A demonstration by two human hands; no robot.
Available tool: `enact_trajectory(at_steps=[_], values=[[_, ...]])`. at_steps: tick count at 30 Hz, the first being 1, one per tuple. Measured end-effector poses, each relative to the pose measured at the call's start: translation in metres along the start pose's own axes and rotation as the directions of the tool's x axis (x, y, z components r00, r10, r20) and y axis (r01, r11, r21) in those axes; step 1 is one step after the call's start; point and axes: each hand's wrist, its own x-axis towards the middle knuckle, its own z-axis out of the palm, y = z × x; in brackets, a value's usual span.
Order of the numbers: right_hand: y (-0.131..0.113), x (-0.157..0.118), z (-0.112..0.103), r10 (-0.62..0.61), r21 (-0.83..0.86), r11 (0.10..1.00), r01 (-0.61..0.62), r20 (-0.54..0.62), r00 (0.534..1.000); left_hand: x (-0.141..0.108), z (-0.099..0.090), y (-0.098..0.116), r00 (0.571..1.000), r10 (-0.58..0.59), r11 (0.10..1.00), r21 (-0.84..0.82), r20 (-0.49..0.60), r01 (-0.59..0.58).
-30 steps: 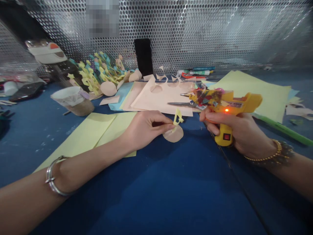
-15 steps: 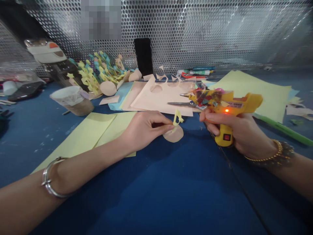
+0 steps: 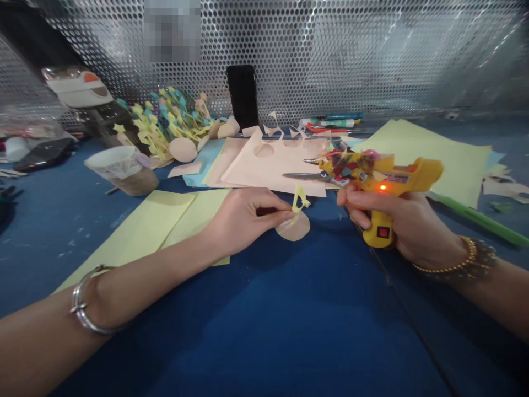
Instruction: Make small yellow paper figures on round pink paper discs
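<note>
My left hand (image 3: 252,218) pinches a small yellow paper cutout (image 3: 300,198) between thumb and fingertips. The cutout stands up from a pale round paper disc (image 3: 295,229), which lies on the blue table (image 3: 273,331). My right hand (image 3: 397,215) is wrapped around the handle of a yellow hot glue gun (image 3: 382,229). An orange light glows on the gun's side, and its metal nozzle points left, above and to the right of the disc. Scissors (image 3: 308,176) lie on the paper behind, their handles partly hidden by the gun.
Pink paper sheets (image 3: 248,171) lie behind my hands, yellow sheets (image 3: 136,231) at left and more yellow paper (image 3: 425,149) at back right. A paper cup (image 3: 124,171), clustered paper stars (image 3: 165,121), a black phone (image 3: 242,96) and a green knife (image 3: 483,218) surround them. The gun's cord (image 3: 405,309) runs toward me.
</note>
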Motion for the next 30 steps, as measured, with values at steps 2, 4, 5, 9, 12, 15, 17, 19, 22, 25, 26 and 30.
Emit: enact_trajectory(at_steps=[2,4,5,9,12,15,17,19,22,25,26,30], values=[[0.0001,0.0002,0.0003,0.003,0.001,1.000,-0.003,-0.004,1.000,-0.0001,-0.0001,0.0004,1.000,0.000,1.000,0.011,-0.001,0.000],[0.0003,0.0005,0.0006,0.001,0.000,1.000,-0.001,0.001,1.000,-0.0003,-0.0002,0.0005,1.000,0.001,1.000,0.017,-0.001,-0.001],[0.0004,0.0006,0.0007,0.000,0.001,1.000,0.000,0.004,1.000,-0.0003,-0.0002,0.0005,1.000,0.001,1.000,0.017,0.000,-0.001],[0.0006,0.0002,0.0007,-0.010,0.006,1.000,0.010,-0.005,1.000,-0.0005,-0.0002,0.0000,1.000,0.000,1.000,-0.002,0.002,0.000],[0.0000,-0.0005,0.0004,-0.013,0.007,1.000,0.013,0.000,1.000,-0.0005,0.0000,-0.0005,1.000,-0.009,1.000,-0.003,-0.001,0.009],[-0.0005,-0.0003,0.0004,-0.004,0.011,1.000,0.004,0.005,1.000,-0.0005,0.0001,-0.0015,1.000,-0.008,1.000,0.003,0.003,0.008],[-0.0005,0.0002,0.0007,-0.004,0.010,1.000,0.004,0.002,1.000,-0.0005,0.0001,-0.0021,1.000,-0.007,1.000,0.010,0.005,0.007],[-0.0003,0.0007,0.0009,0.000,0.005,1.000,0.000,-0.002,1.000,-0.0005,0.0000,-0.0022,1.000,-0.009,1.000,0.013,0.005,0.009],[-0.0004,0.0007,0.0009,0.007,0.003,1.000,-0.007,-0.009,1.000,-0.0004,-0.0001,-0.0014,1.000,-0.016,1.000,0.007,0.010,0.016],[-0.0010,0.0000,0.0006,0.005,0.001,1.000,-0.005,-0.004,1.000,-0.0004,-0.0001,-0.0008,1.000,-0.024,1.000,0.000,0.008,0.024],[-0.0010,-0.0003,0.0004,0.003,0.001,1.000,-0.003,-0.001,1.000,-0.0004,0.0000,-0.0009,1.000,-0.024,1.000,-0.001,0.007,0.024],[-0.0002,-0.0006,-0.0001,0.003,0.002,1.000,-0.003,0.002,1.000,-0.0007,0.0003,-0.0024,1.000,-0.017,1.000,-0.005,0.004,0.017]])
